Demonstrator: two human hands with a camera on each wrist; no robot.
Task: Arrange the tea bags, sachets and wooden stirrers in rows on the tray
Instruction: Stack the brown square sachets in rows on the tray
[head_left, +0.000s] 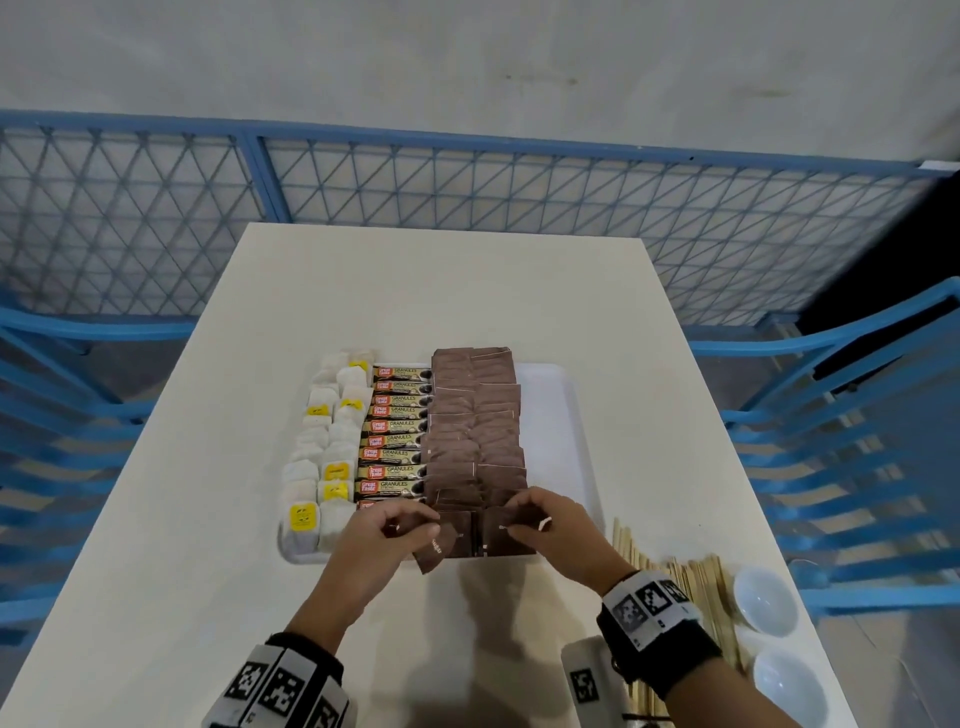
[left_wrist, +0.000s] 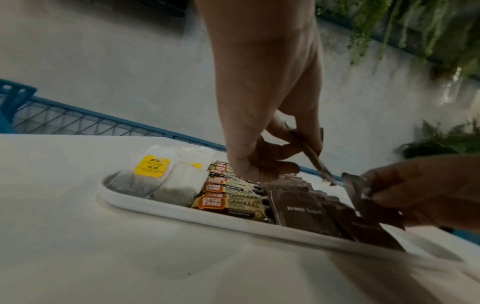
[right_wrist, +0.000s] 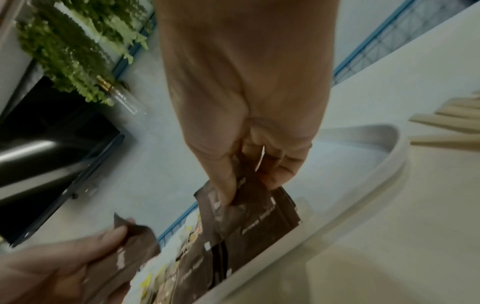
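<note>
A white tray (head_left: 558, 395) holds tea bags (head_left: 322, 457) at its left, Great Taste granules sachets (head_left: 395, 441) beside them, then two columns of brown sugar sachets (head_left: 475, 426). My left hand (head_left: 415, 524) pinches one brown sachet (head_left: 435, 545) just above the tray's near edge. My right hand (head_left: 511, 524) pinches another brown sachet (head_left: 506, 538) at the near end of the right brown column. The left wrist view shows the left-hand sachet (left_wrist: 311, 158) edge-on in the fingers. Wooden stirrers (head_left: 691, 577) lie loose on the table to the right of the tray.
Two white bowls (head_left: 761, 597) (head_left: 789, 686) stand at the table's near right, beyond the stirrers. The tray's right strip is bare. Blue chairs (head_left: 857, 415) flank the table and a blue mesh fence (head_left: 467, 197) runs behind it.
</note>
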